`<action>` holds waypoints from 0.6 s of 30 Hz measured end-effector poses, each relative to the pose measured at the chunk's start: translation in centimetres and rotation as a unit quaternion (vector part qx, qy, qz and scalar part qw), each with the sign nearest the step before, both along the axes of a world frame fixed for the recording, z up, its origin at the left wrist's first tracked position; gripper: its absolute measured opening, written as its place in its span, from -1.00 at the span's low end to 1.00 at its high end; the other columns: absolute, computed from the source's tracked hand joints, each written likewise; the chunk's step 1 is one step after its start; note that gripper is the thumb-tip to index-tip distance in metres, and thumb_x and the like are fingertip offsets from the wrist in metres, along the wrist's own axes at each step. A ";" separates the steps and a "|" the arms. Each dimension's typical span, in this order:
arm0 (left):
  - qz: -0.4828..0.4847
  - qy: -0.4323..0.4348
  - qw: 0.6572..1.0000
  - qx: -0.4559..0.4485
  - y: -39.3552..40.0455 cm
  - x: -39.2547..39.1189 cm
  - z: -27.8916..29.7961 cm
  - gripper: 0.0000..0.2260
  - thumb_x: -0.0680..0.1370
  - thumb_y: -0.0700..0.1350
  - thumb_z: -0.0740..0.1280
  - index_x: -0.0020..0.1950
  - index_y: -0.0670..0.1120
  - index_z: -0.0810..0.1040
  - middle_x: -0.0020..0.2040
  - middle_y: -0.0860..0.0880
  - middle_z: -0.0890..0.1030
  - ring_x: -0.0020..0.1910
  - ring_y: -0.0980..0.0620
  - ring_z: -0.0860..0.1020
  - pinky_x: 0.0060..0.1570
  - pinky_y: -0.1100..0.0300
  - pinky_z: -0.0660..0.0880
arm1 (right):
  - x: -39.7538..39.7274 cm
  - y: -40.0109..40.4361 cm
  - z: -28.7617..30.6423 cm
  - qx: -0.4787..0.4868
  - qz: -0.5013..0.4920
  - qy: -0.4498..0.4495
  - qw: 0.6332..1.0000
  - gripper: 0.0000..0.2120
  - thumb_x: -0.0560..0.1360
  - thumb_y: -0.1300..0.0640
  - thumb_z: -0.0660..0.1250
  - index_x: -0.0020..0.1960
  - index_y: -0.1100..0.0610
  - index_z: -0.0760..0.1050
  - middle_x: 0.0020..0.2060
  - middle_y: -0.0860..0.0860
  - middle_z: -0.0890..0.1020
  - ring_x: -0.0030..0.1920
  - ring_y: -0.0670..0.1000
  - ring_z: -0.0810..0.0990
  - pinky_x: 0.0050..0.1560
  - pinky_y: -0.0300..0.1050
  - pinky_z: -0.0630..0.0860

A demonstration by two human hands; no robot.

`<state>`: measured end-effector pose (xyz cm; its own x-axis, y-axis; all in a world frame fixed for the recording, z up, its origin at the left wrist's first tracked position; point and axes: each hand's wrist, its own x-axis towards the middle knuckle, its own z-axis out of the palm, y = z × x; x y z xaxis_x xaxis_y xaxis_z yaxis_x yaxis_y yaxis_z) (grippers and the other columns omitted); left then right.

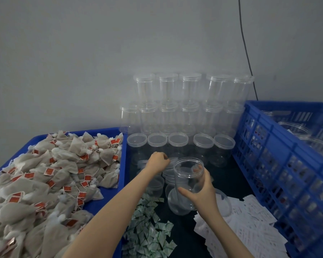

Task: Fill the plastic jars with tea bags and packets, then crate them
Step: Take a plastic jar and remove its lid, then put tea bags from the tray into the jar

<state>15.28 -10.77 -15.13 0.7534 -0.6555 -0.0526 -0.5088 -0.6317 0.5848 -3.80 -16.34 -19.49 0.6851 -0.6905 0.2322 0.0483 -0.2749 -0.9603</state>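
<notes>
My right hand (201, 190) grips an open, empty clear plastic jar (187, 175) above the dark table. My left hand (158, 162) reaches forward with curled fingers on a clear lid (171, 162) atop a small stack of lids; the hold is partly hidden. A blue tray (122, 164) at the left holds a heap of beige tea bags (45, 179) with red tags. Small green-and-white packets (149, 229) lie in front of me. White paper packets (250, 226) lie at the right.
Capped empty jars (179, 146) stand in rows and stacked tiers against the grey wall. A blue slatted crate (287, 164) at the right holds several jars. Loose lids (177, 202) lie on the table under the held jar. A black cable (247, 53) runs down the wall.
</notes>
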 end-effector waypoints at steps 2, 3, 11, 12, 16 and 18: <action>-0.013 -0.007 1.000 0.006 0.5 0.3 0.3 -0.70 0.57 -0.10 0.26 0.26 -0.18 0.54 0.24 -0.15 0.57 0.22 -0.09 0.51 0.20 0.09 0.44 | 0.1 0.3 0.0 0.003 0.006 0.001 1.000 -0.17 0.24 0.22 0.65 0.37 -0.05 0.32 0.20 -0.22 0.51 0.24 -0.25 0.48 0.22 -0.31 0.40; -0.018 -0.012 1.000 0.002 0.9 0.5 0.6 -0.71 0.57 -0.10 0.27 0.25 -0.16 0.55 0.23 -0.13 0.57 0.20 -0.07 0.52 0.18 0.11 0.44 | 0.3 0.5 0.0 0.005 0.010 0.003 1.000 -0.19 0.24 0.22 0.65 0.33 -0.13 0.32 0.19 -0.24 0.51 0.22 -0.29 0.48 0.20 -0.34 0.40; 0.139 -0.129 0.974 -0.126 8.5 3.7 3.2 -0.82 0.57 -0.15 0.26 0.13 -0.12 0.58 0.06 -0.09 0.61 -0.04 0.02 0.55 -0.01 0.11 0.52 | 2.6 4.2 0.6 0.023 0.104 0.012 0.994 -0.17 0.23 0.18 0.66 0.35 -0.11 0.30 0.25 -0.16 0.52 0.27 -0.25 0.48 0.15 -0.42 0.41; 0.194 -0.181 0.953 -0.143 9.8 4.3 3.0 -0.84 0.56 -0.16 0.27 0.11 -0.13 0.56 0.05 -0.11 0.59 -0.04 0.00 0.53 -0.04 0.10 0.51 | 2.8 4.7 0.5 0.027 0.120 0.014 0.992 -0.19 0.23 0.18 0.66 0.31 -0.16 0.30 0.24 -0.22 0.50 0.25 -0.33 0.46 0.10 -0.49 0.41; 0.247 -0.272 0.930 0.029 14.2 7.4 1.5 -0.67 0.53 -0.16 0.28 0.30 -0.16 0.43 0.34 -0.19 0.40 0.32 -0.14 0.36 0.28 -0.05 0.33 | 3.1 6.6 0.1 0.030 0.167 0.036 0.985 -0.11 0.23 0.11 0.66 0.36 -0.24 0.22 0.32 -0.19 0.44 0.31 -0.26 0.42 0.26 -0.34 0.41; 0.206 -0.256 0.929 0.170 15.9 8.5 0.7 -0.58 0.55 -0.09 0.29 0.39 -0.11 0.36 0.44 -0.16 0.30 0.44 -0.15 0.23 0.39 -0.08 0.23 | 3.1 7.2 0.0 0.023 0.176 0.041 0.983 -0.06 0.23 0.06 0.66 0.42 -0.21 0.18 0.36 -0.16 0.42 0.37 -0.12 0.40 0.40 -0.07 0.38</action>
<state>23.73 5.09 -14.47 0.9198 -0.3175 0.2305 -0.3396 -0.9385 0.0626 -0.73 -9.13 -19.45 0.8984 -0.4160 0.1410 0.0550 -0.2118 -0.9758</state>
